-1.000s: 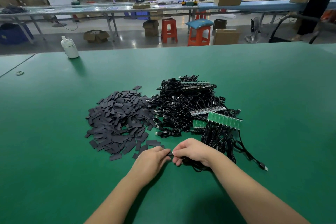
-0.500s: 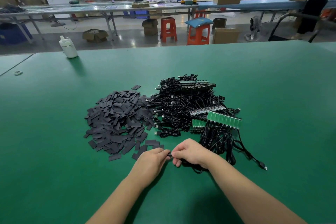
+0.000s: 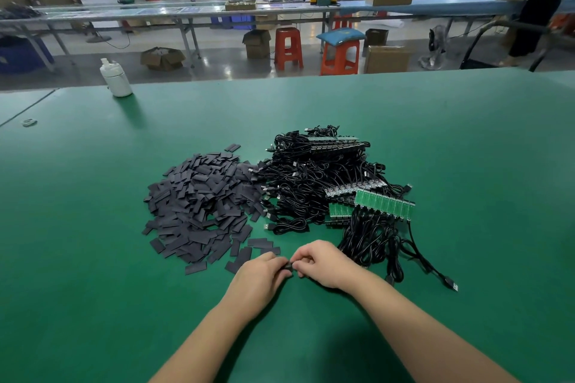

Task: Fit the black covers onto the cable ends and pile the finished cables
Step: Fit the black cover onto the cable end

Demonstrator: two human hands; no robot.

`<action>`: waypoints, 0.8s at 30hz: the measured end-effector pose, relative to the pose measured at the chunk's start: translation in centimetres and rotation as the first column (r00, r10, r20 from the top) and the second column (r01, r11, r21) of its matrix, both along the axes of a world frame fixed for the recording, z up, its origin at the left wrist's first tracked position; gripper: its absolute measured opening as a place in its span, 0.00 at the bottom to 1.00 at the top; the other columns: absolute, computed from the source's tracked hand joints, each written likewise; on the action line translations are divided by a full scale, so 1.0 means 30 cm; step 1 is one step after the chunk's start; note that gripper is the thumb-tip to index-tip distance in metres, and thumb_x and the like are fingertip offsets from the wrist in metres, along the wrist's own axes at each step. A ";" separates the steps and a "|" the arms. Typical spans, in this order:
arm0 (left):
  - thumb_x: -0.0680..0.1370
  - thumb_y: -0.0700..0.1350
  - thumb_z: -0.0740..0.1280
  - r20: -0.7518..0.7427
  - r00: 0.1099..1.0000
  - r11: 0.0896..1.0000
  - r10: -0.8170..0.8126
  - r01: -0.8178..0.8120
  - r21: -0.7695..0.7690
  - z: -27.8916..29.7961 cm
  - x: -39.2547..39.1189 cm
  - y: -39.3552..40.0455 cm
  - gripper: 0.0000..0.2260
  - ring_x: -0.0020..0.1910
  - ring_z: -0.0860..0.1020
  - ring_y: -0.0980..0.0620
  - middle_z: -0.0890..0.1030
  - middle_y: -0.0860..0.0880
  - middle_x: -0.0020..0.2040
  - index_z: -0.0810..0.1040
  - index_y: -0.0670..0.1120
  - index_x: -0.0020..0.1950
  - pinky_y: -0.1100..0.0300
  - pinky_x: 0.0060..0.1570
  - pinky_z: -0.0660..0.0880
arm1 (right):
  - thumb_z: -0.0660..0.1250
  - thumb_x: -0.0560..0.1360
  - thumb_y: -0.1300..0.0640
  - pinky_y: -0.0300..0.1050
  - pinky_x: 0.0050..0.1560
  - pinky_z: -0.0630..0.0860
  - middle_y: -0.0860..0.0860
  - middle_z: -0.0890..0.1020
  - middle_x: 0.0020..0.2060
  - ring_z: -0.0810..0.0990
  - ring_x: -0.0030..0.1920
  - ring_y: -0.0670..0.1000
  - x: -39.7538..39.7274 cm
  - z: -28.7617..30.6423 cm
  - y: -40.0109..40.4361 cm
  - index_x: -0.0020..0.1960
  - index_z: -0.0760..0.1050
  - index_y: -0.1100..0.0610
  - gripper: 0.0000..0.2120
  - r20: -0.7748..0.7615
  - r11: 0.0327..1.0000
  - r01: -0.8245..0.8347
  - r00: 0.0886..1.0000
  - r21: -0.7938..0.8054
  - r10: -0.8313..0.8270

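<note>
A heap of flat black covers (image 3: 202, 205) lies on the green table (image 3: 93, 258), left of a tangle of black cables (image 3: 314, 183) with green circuit-board ends (image 3: 384, 204). In front of both heaps my left hand (image 3: 259, 278) and my right hand (image 3: 323, 261) meet fingertip to fingertip, pinching one small black cover (image 3: 287, 267) between them. The cable end inside that pinch is hidden by my fingers. A loose bundle of cables (image 3: 373, 239) trails from behind my right hand toward a USB plug (image 3: 452, 284).
A white bottle (image 3: 115, 78) stands at the table's far left edge, with a small ring-shaped item (image 3: 29, 122) nearer the left border. Beyond the table are orange stools (image 3: 287, 47), cardboard boxes and long workbenches. A person stands at the far right (image 3: 538, 0).
Both hands stay together at the same spot; my left hand's fingers have closed in slightly on the cover. The heaps have not moved.
</note>
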State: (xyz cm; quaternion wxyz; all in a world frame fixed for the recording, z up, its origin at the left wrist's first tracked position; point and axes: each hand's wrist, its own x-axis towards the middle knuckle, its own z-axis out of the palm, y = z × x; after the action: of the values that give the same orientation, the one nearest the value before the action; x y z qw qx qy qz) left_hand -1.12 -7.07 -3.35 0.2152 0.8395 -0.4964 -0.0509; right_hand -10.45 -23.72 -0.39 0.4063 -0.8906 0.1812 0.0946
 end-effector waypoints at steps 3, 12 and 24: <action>0.81 0.54 0.62 -0.018 1.000 1.000 -0.004 0.004 0.000 -0.006 0.001 -0.006 0.10 0.46 0.77 0.52 0.76 0.55 0.47 0.79 0.54 0.60 0.58 0.47 0.74 | 0.62 0.81 0.54 0.45 0.47 0.78 0.44 0.83 0.39 0.80 0.40 0.49 -0.006 0.006 0.006 0.54 0.83 0.50 0.10 0.027 0.994 -0.036 0.999 -0.103 0.039; 0.82 0.53 0.59 0.033 0.999 1.000 -0.018 0.018 0.007 -0.008 -0.005 -0.001 0.13 0.46 0.78 0.51 0.78 0.53 0.48 0.78 0.53 0.62 0.56 0.47 0.75 | 0.61 0.82 0.52 0.43 0.50 0.75 0.49 0.85 0.48 0.79 0.45 0.48 -0.006 -0.011 0.014 0.58 0.82 0.51 0.12 0.049 0.978 -0.048 0.997 -0.204 0.060; 0.84 0.52 0.57 0.175 0.984 0.999 -0.032 0.028 0.024 -0.023 -0.023 -0.005 0.14 0.38 0.77 0.47 0.76 0.50 0.44 0.78 0.48 0.60 0.53 0.36 0.73 | 0.59 0.83 0.51 0.48 0.52 0.78 0.47 0.82 0.45 0.80 0.47 0.50 -0.005 -0.007 0.015 0.59 0.80 0.50 0.12 0.019 0.985 -0.058 0.998 -0.161 0.062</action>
State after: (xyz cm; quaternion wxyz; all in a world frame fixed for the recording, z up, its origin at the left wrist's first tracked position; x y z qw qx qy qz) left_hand -1.81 -7.21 -4.05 0.1608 0.8354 -0.5254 0.0147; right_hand -10.59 -23.27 -0.60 0.3323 -0.9265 0.1566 0.0814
